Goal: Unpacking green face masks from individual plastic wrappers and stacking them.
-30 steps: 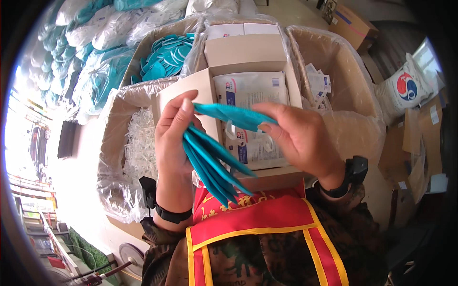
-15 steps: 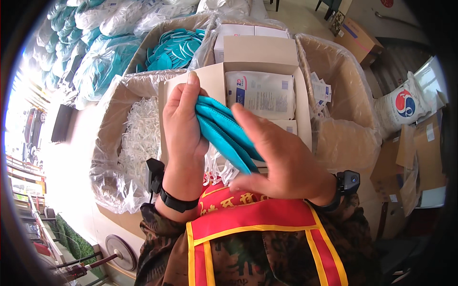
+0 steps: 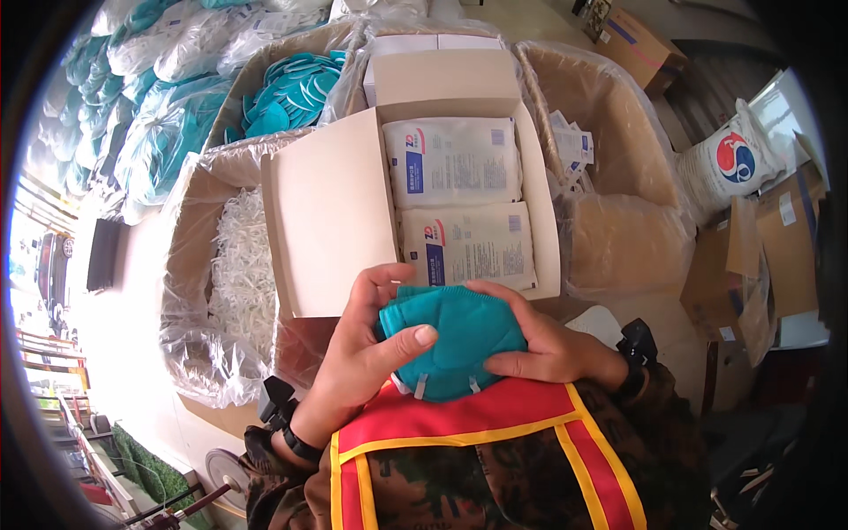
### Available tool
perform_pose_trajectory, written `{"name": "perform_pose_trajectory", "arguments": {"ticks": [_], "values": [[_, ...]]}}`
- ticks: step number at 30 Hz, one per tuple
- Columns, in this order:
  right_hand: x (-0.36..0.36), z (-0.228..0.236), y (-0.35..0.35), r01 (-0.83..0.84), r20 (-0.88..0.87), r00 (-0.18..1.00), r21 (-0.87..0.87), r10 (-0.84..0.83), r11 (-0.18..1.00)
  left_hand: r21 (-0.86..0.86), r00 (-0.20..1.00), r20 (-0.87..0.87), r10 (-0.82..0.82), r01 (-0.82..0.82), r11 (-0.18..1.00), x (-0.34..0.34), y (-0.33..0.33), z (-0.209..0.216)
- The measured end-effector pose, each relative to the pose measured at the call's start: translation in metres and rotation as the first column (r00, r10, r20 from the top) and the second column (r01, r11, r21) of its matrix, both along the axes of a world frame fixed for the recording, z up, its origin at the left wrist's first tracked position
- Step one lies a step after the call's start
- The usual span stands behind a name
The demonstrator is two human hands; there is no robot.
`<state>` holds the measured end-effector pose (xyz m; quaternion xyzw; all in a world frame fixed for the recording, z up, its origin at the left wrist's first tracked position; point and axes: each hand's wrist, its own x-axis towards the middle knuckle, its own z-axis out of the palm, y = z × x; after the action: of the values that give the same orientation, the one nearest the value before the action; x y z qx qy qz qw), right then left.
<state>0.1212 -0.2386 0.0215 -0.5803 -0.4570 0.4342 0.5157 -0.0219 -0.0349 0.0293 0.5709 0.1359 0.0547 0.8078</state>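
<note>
Close to my apron, both hands hold a stack of teal cup-shaped face masks. My left hand grips its left side, with the thumb laid over the front. On the right side my right hand has its thumb on the front and fingers along the upper edge. White strap ends poke out at the bottom of the stack. Just beyond the hands stands an open cardboard carton with its flaps spread. Inside it lie two visible white printed packets, a far packet and a near packet.
Left of the carton, a plastic-lined box holds white straps. Behind it, another lined box contains loose teal mask pieces. To the right, a lined box has several small packets. A white sack stands farther right.
The masks have come down toward my apron and turned from edge-on to front-facing. My right hand has closed onto their right side, and the near packet in the carton is now uncovered.
</note>
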Motion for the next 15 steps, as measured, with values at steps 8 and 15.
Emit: {"name": "perform_pose_trajectory", "arguments": {"ticks": [8, 15], "values": [[0.012, 0.036, 0.033, 0.165, 0.343, 0.91, 0.217, -0.234, 0.962, 0.019, 0.918, 0.336, 0.211, -0.231, 0.973, 0.032, 0.004, 0.038], [0.048, 0.107, 0.045, 0.223, 0.236, 0.891, 0.515, -0.388, 0.828, 0.378, 0.889, 0.444, -0.112, -0.073, 0.923, 0.058, 0.023, 0.06]]}}
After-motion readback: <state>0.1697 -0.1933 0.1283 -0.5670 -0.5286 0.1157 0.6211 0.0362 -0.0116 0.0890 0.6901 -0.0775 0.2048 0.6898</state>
